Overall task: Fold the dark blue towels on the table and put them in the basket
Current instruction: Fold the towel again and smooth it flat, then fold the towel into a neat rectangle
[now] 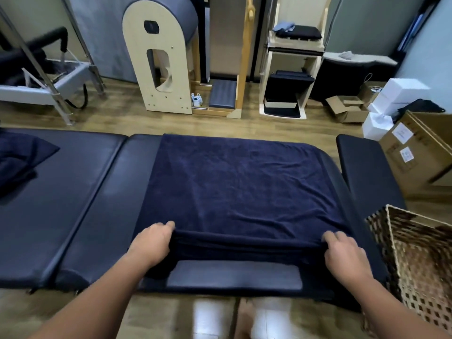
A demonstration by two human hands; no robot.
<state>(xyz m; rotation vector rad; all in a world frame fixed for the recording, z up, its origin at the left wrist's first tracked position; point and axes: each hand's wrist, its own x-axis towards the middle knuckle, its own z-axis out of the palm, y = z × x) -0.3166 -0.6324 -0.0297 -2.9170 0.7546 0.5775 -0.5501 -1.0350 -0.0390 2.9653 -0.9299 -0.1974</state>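
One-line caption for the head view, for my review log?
Both hands, left hand and right hand, grip the near edge of a dark blue towel spread on the padded table, basket alongside.

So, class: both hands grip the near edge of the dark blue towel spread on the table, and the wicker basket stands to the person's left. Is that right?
Not quite. The head view shows the wicker basket on the person's right, beside the table. The rest holds: the left hand and right hand both grip the near edge of the dark blue towel.
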